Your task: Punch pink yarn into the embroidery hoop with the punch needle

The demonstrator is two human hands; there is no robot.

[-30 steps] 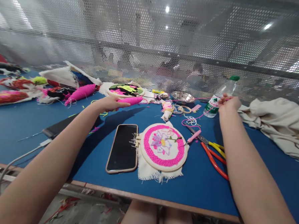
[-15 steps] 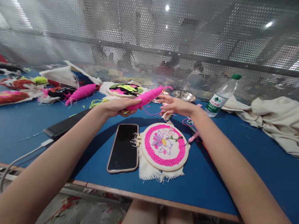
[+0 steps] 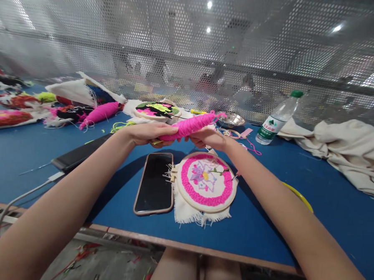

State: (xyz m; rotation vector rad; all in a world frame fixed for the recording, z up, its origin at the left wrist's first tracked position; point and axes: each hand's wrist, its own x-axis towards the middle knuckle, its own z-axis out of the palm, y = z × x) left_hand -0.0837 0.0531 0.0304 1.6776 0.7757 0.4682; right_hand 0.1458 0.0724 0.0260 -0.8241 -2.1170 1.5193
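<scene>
A cone of bright pink yarn (image 3: 195, 124) is tilted above the blue table, its tip up to the right. My left hand (image 3: 152, 134) is closed around its lower left end. My right hand (image 3: 207, 137) is against its underside near the tip, fingers curled and partly hidden behind the yarn. Below both hands lies a round embroidery hoop (image 3: 207, 183), its white cloth stitched with a pink ring around a purple flower. Near the hoop's right edge the metal tip of a tool (image 3: 235, 177) shows, the rest covered by my right forearm.
A phone (image 3: 155, 184) lies left of the hoop, a black power bank (image 3: 79, 153) with a cable farther left. Behind are a second hoop (image 3: 157, 110), a pink yarn cone (image 3: 102, 114), a metal bowl (image 3: 232, 120) and a water bottle (image 3: 277, 119). Beige cloth (image 3: 346, 152) lies right.
My right hand has moved left from beside the yarn cone to under it, its spread fingers now curled. The left hand keeps its hold; the cone is tilted slightly less.
</scene>
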